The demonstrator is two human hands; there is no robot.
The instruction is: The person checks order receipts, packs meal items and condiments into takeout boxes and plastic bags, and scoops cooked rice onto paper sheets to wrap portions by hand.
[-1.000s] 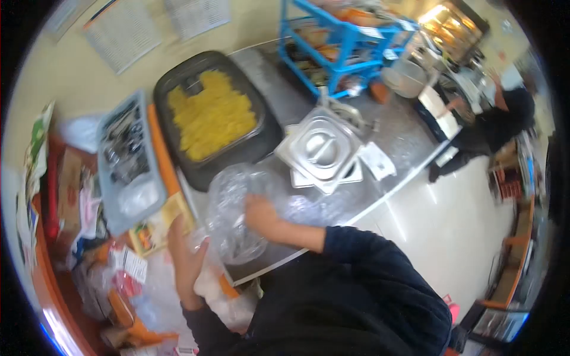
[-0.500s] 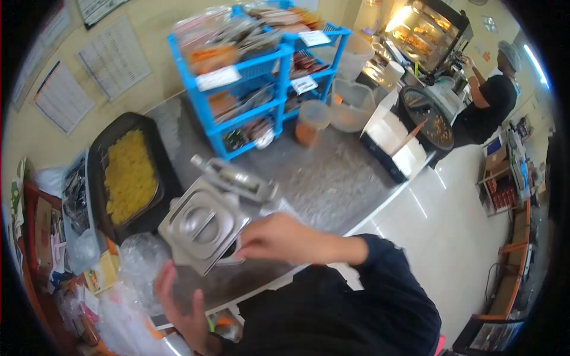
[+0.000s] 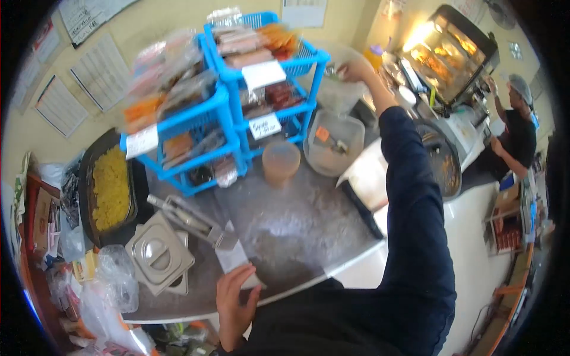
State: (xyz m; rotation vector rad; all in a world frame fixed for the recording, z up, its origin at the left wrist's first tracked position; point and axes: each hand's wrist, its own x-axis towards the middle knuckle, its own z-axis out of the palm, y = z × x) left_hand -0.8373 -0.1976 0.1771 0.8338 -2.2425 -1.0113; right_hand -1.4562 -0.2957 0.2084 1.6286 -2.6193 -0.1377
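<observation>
My right hand (image 3: 356, 68) is stretched far forward, at the mouth of a large clear plastic tub (image 3: 338, 95) behind the counter's middle. Its fingers are bent down, and what they hold is too small to make out. My left hand (image 3: 234, 299) is at the counter's front edge, thumb and fingers apart, fingertips by a white paper strip (image 3: 233, 258). Metal tongs (image 3: 190, 219) lie across the strip's far end. Left of them sits a square steel lid (image 3: 159, 254) on a steel pan. A smaller clear container (image 3: 335, 142) with an orange label stands below my right forearm.
Blue basket racks (image 3: 237, 101) hold packs of sliced food. A black tray (image 3: 113, 193) of yellow food is at left, by plastic bags (image 3: 116, 279). A round tub (image 3: 281, 163), an open white box (image 3: 371, 178) and a dark pan (image 3: 442, 157) line the right. A co-worker (image 3: 519, 130) stands beyond.
My right hand has left the steel lid and reached forward to the large clear tub. My left hand has moved right to the paper strip. The camera view has shifted.
</observation>
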